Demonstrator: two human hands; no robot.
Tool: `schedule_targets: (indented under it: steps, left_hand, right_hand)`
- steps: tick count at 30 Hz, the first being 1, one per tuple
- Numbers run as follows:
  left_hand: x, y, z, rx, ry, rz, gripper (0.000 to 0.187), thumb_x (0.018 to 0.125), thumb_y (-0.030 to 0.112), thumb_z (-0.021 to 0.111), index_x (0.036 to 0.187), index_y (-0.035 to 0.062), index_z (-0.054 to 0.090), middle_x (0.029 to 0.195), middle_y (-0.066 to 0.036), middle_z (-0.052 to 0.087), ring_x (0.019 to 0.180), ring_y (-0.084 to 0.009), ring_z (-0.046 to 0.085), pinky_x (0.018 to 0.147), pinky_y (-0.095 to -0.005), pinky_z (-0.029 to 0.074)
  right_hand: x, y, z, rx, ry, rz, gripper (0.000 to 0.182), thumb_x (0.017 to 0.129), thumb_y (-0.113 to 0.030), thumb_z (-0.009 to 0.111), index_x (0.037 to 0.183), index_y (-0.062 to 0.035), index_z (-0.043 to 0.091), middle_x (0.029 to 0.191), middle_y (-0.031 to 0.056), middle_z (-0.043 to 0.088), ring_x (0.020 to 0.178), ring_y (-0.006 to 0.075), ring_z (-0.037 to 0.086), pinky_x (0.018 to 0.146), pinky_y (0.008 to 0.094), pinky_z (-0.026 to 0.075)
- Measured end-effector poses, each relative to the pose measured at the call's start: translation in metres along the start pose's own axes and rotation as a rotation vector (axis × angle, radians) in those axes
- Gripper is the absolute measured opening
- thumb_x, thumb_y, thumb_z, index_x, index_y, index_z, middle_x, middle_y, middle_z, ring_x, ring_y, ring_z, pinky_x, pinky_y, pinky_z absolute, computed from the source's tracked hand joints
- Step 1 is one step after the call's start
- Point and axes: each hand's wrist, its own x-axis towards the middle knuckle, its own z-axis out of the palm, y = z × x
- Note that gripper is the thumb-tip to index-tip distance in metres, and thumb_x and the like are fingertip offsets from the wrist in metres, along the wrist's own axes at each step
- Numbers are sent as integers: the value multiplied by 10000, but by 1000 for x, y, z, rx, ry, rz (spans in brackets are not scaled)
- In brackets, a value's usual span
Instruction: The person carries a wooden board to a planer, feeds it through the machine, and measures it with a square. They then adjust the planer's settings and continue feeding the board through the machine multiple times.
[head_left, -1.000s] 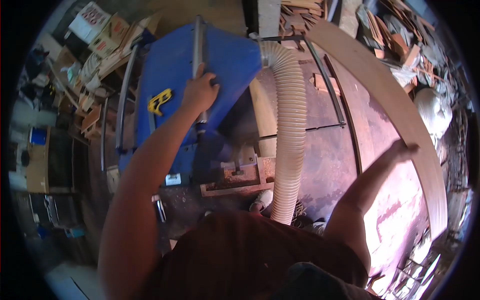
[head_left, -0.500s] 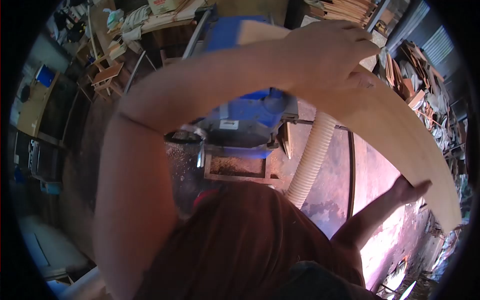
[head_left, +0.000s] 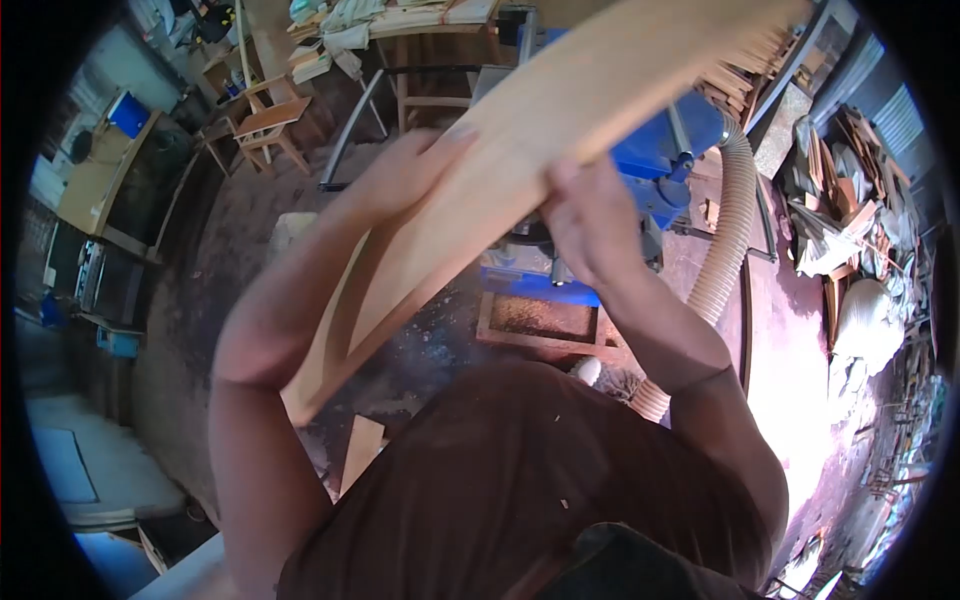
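A long, pale wooden board slants across the head view, from the lower left up to the top right. My left hand grips its left edge, the thumb lying on the upper face and the other fingers hidden underneath. On the opposite edge, my right hand is closed around the wood, somewhat blurred. Beyond and below the board is a blue machine, partly covered by it. The board is held up in front of my chest.
A ribbed hose runs from the machine down to the floor. Under the machine stands a wooden frame with shavings. Scrap wood and sacks pile up at the right. A wooden chair and a workbench are at the back left.
The board has swung from the right side to a diagonal in front of me. Both hands have shifted their places along it, and the view has turned slightly.
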Motion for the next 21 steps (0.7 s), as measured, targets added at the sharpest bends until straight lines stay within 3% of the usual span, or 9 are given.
schedule_targets:
  steps: [2,4,6,8,10,14,16,20,21]
  left_hand:
    - [-32,-59,-6,-177,33,-42,666,1002,531,358,1121,-56,651,1012,-142,693,919,-192,647,793,-342,497]
    - [-55,-117,13,-503,145,-166,662,1014,542,309,1133,-11,652,975,-95,685,847,-173,642,746,-323,509]
    - [-75,-148,29,-668,136,-273,653,1006,563,308,1121,17,648,924,-67,669,807,-155,628,711,-310,509]
    - [-82,-182,44,-844,160,-368,645,999,584,307,1109,44,644,874,-39,653,768,-138,614,675,-297,509]
    - [-87,-212,59,-965,130,-364,626,985,619,297,1015,82,619,721,-25,588,635,-130,580,564,-286,494]
    - [-114,-210,69,-1023,106,-285,578,973,611,344,942,89,591,649,-44,565,533,-148,568,460,-297,471]
    - [-123,-231,82,-1174,46,-229,518,961,577,407,895,90,571,588,-58,537,449,-161,538,387,-303,439]
    - [-132,-238,83,-1179,64,-254,484,859,569,567,926,90,550,603,-62,540,470,-184,543,420,-300,438]
    - [-130,-244,84,-1255,70,-318,487,868,568,557,926,85,550,606,-63,545,472,-182,548,421,-296,435]
  right_hand:
    - [18,28,-22,-341,-550,229,481,930,-214,609,1333,-2,456,1246,138,564,1157,251,548,1022,402,420]
    - [59,36,-63,-1188,-429,-23,495,900,-263,654,1303,-21,497,1228,191,568,1148,281,553,999,392,441]
    - [110,53,-127,-1724,-246,-501,496,869,-370,680,1214,-33,564,1174,204,591,1104,354,572,955,409,464]
    - [139,66,-161,-2083,-35,-131,520,856,-403,682,1211,-38,573,1194,246,575,1106,425,560,960,450,465]
    - [155,77,-179,-2227,-10,34,523,856,-425,671,1196,-38,582,1210,253,562,1133,437,546,962,476,464]
    - [196,93,-217,-2195,-23,281,429,811,-339,711,1066,1,651,1096,257,650,1007,425,634,879,483,519]
    - [203,80,-231,-2232,-219,289,374,794,-301,709,985,18,669,1029,250,676,940,410,657,852,487,522]
    - [212,65,-272,-2209,-261,280,409,777,-326,720,984,24,674,993,236,690,921,372,676,811,449,527]
    - [206,53,-267,-1997,-139,288,393,777,-311,727,974,26,678,928,205,692,861,312,679,759,403,524]
